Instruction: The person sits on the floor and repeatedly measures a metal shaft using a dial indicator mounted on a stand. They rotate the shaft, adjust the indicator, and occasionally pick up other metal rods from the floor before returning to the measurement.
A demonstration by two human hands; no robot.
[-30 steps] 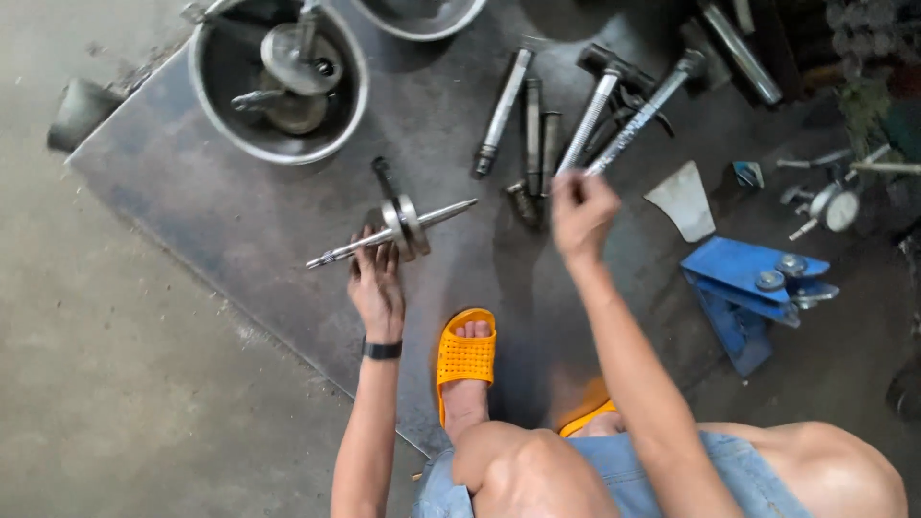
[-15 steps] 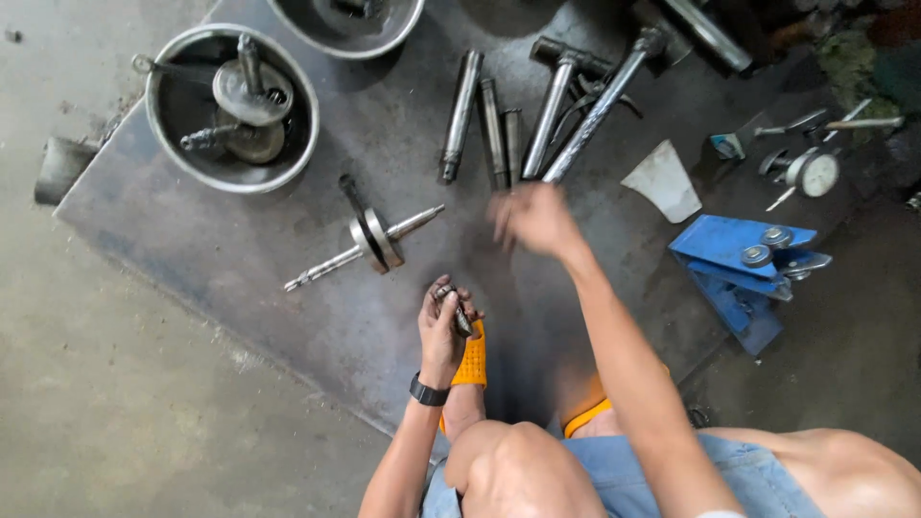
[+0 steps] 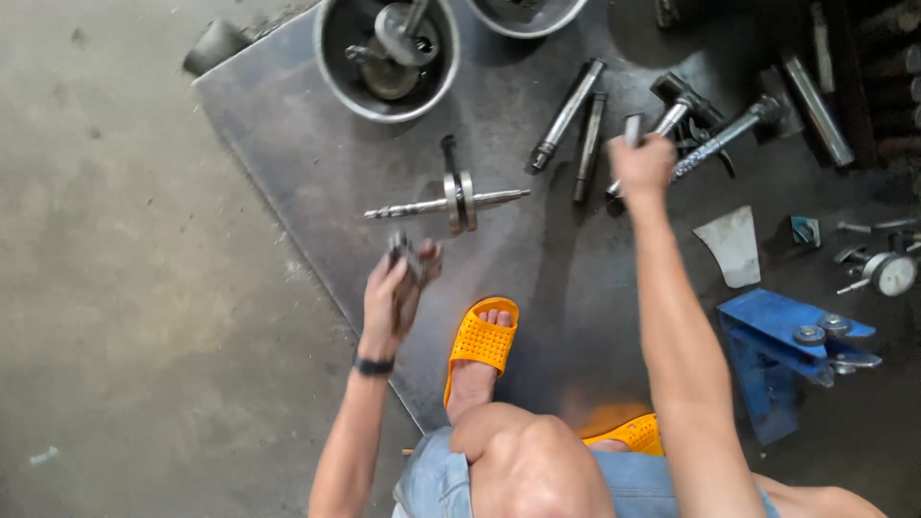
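We see the left hand [image 3: 395,288] raised above the metal plate [image 3: 288,144], its fingers curled around a small dark metal piece [image 3: 405,255]; the piece is partly hidden by the fingers and we cannot make out its shape. Just beyond it on the plate lies a crankshaft [image 3: 451,200], a thin shaft with two discs at its middle, apart from the hand.

The right hand [image 3: 641,165] is stretched forward and closed in a fist around a short metal rod [image 3: 633,128]; only the rod's top end shows above the knuckles. It sits among several long steel shafts [image 3: 568,113] lying side by side, and how many the hand touches we cannot tell.

A steel bowl [image 3: 331,82] at the top holds more metal parts, and a second bowl beside it is cut off by the frame. To the right are a blue stand [image 3: 767,331] and a dial gauge [image 3: 892,274]. An orange sandal [image 3: 483,338] rests on the plate.
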